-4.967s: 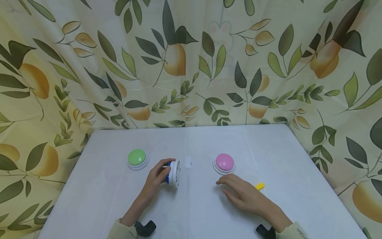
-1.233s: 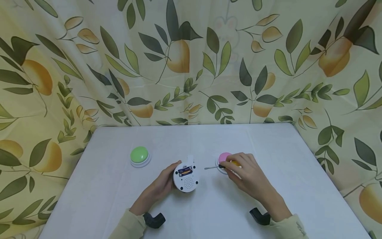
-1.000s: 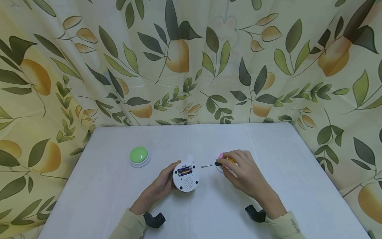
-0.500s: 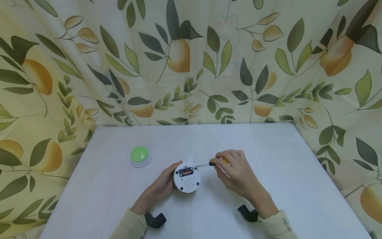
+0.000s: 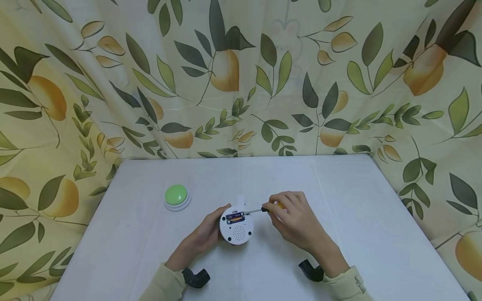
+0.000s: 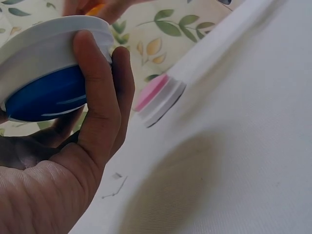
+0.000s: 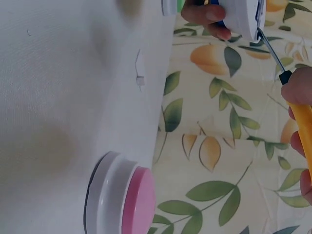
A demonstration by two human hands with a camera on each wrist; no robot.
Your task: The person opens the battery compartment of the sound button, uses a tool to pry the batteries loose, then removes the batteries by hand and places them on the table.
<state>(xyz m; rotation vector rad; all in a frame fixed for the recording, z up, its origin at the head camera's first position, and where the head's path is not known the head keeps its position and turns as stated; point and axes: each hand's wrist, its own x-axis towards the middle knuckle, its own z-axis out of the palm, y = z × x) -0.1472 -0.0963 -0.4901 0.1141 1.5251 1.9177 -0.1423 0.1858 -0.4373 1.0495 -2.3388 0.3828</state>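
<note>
My left hand [image 5: 206, 230] grips a round white push button [image 5: 238, 232] with a blue dome [image 6: 51, 92], its underside turned up toward the head camera. Batteries [image 5: 235, 218] show in the uncovered compartment there, above a patch of speaker holes. Between the fingers of my right hand [image 5: 297, 221] is a screwdriver with a yellow handle [image 7: 303, 122] and black collar. Its thin metal shaft [image 5: 255, 211] points left, and the tip meets the button's underside beside the compartment. In the right wrist view the tip touches near the base's edge.
A green push button [image 5: 175, 195] stands at the left of the white table [image 5: 150, 251]. The pink push button [image 7: 139, 202] sits behind my right hand, hidden in the head view. A small white piece [image 7: 140, 80] lies on the table. A patterned curtain [image 5: 263, 125] hangs behind.
My left hand has turned the blue button underside up and moved it right. My right hand has picked up the yellow screwdriver and brought it left until its tip reached the button.
</note>
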